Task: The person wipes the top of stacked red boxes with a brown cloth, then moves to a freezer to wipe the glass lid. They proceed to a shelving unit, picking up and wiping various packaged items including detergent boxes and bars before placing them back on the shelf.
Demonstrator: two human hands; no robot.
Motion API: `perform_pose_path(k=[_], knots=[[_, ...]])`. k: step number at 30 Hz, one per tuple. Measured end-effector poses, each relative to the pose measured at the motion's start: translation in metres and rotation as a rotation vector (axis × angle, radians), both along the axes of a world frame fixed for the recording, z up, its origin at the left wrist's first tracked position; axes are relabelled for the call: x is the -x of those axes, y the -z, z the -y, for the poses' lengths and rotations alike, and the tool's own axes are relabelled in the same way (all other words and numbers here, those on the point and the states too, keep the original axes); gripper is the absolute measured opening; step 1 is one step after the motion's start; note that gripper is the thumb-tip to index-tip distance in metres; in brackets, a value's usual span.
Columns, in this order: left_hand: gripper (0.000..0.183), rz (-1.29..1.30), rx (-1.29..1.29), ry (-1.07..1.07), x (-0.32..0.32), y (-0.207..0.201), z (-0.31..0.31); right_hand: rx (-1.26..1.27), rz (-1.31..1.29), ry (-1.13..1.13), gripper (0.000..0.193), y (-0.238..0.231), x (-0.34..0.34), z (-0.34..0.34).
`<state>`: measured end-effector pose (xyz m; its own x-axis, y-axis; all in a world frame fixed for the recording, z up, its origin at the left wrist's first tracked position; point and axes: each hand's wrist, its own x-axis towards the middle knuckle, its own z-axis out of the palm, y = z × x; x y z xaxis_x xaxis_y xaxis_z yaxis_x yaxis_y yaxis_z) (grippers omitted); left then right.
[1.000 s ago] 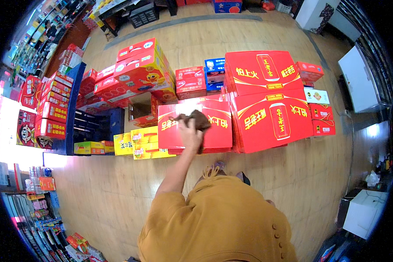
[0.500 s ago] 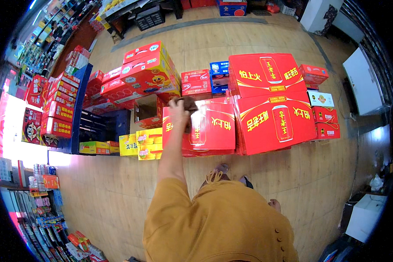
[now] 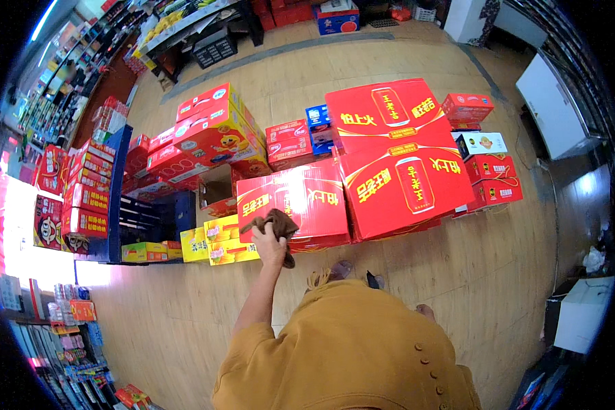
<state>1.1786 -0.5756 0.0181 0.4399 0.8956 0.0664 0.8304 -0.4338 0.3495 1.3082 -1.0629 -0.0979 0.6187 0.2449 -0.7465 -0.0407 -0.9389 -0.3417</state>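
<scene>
My left hand (image 3: 270, 246) grips a crumpled brown cloth (image 3: 277, 224) with its fingers wrapped over it. The cloth lies against the near left corner of a red carton (image 3: 314, 205), part of it hanging over the front edge. Beside that carton on the right stands a larger stack of red cartons (image 3: 383, 184) with yellow markings. Small yellow boxes (image 3: 227, 240) are to the left of the cloth. Of my right hand (image 3: 425, 311), only a small bit shows past the mustard-coloured shirt at my right side; its fingers are mostly hidden.
A dark blue crate-like stand (image 3: 119, 198) is at the left, with red packs by it. Behind are red gift boxes (image 3: 215, 130), an opened carton (image 3: 219, 191) and blue boxes (image 3: 319, 123). More boxes (image 3: 488, 171) stand right of the stack. Wooden floor (image 3: 362, 58) surrounds the goods.
My left hand has drawn the brown cloth from the far left edge of the red carton back toward me, to its near corner. The whole view has turned slightly.
</scene>
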Motion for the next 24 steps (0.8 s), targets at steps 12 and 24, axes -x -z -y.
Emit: perform_pose_path(k=[12, 24], knots=[[0.032, 0.874, 0.297, 0.28, -0.136, -0.08, 0.042, -0.133, 0.046, 0.136, 0.024, 0.01, 0.011, 0.01], [0.039, 0.362, 0.013, 0.953, -0.195, -0.113, 0.111, -0.147, 0.066, 0.405, 0.024, 0.041, 0.075, 0.076]])
